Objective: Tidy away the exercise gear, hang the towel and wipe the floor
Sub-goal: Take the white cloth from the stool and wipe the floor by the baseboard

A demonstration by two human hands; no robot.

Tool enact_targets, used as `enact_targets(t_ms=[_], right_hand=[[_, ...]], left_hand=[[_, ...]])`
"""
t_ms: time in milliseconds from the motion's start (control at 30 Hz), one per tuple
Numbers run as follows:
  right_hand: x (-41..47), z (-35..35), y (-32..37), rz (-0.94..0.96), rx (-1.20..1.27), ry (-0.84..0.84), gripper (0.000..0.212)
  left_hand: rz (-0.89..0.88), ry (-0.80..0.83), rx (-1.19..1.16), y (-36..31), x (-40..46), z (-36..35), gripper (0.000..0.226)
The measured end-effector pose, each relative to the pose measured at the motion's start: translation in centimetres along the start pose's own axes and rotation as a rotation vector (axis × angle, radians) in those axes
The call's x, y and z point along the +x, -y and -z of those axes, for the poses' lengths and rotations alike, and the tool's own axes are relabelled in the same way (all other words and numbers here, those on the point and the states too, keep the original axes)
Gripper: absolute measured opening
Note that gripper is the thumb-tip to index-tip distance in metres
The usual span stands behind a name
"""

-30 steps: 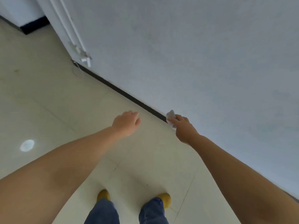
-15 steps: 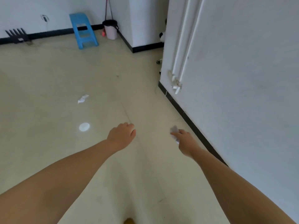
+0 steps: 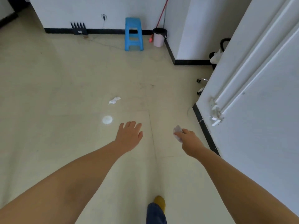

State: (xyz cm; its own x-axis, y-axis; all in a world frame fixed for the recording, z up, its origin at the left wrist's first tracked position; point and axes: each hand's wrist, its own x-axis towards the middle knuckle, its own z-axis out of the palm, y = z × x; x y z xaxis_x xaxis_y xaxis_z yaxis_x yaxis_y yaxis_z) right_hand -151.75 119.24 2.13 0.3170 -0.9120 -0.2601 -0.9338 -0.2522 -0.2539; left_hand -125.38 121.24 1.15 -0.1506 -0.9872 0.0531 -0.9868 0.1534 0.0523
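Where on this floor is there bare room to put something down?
The widest bare stretch lies left of the crumpled tissue and the left hand. It is crowded along the far wall: black rack, blue stool, bin.

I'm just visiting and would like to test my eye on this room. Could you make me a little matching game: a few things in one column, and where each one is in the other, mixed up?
Things:
1. blue stool
2. crumpled tissue
3. small white wad
4. pink bucket

Places:
A. pinched in the right hand
B. in the corner, under the red-handled mop
C. against the far wall
D. lying loose on the floor

Pairs: 1-C, 2-D, 3-A, 4-B
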Motion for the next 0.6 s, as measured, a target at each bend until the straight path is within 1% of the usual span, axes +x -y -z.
enact_targets(t_ms=[100,200,300,333,400,433,500,600], right_hand=[[5.6,1.6,-0.2,0.064,-0.040,0.002,0.059],[10.9,3.3,0.9,0.144,-0.071,-0.005,0.061],[16.3,4.0,2.7,0.203,-0.089,0.004,0.064],[18.1,4.1,3.3,0.232,-0.098,0.008,0.065],[21.9,4.3,4.7,0.295,-0.122,0.008,0.066],[23.9,4.3,5.4,0.322,-0.136,0.009,0.065],[28.3,4.5,6.8,0.363,-0.171,0.002,0.063],[34.4,5.2,8.5,0.368,-0.198,0.007,0.062]], left_hand=[[0.046,-0.021,0.062,0.9,3.5,0.4,0.044],[0.133,0.029,0.056,2.1,7.1,0.8,0.046],[0.177,0.064,0.061,4.0,9.8,0.3,0.048],[0.198,0.060,0.068,5.0,10.8,0.3,0.047],[0.246,0.011,0.076,7.4,13.1,-0.2,0.037],[0.262,-0.016,0.072,8.8,14.3,-0.6,0.035],[0.291,-0.024,0.073,11.9,16.9,-1.3,0.044],[0.287,-0.010,0.083,16.5,21.4,-1.9,0.046]])
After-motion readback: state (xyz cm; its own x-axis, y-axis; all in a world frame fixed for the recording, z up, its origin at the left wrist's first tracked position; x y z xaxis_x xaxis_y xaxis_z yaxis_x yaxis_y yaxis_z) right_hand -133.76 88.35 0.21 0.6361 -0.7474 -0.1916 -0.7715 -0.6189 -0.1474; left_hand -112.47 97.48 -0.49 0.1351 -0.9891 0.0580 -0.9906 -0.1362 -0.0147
